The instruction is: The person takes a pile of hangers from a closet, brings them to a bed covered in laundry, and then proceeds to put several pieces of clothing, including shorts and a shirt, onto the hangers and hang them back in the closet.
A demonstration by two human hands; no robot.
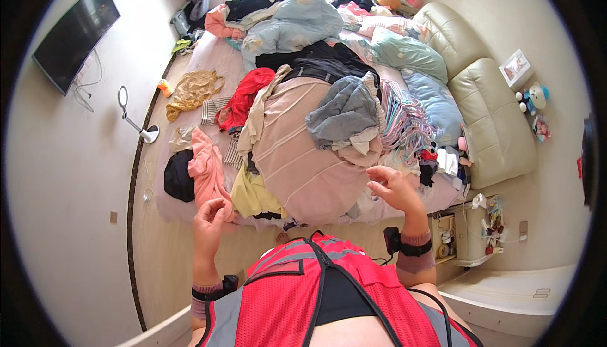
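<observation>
A large pale-pink striped garment lies spread over the bed in front of me. My right hand hovers at its right edge, fingers loosely bent and apart, with nothing visible in them. A crumpled grey-blue garment rests on top of the pink one. Over on the left, my left hand is raised in front of a salmon-pink garment; its fingers are half curled and seem to hold nothing. A yellow garment lies between that hand and the striped garment.
Many clothes hangers are bunched at the right, beside a blue pillow. Red clothing, a tan plastic bag and a black round item lie on the left. A quilt is heaped behind. A drawer stands open at lower right.
</observation>
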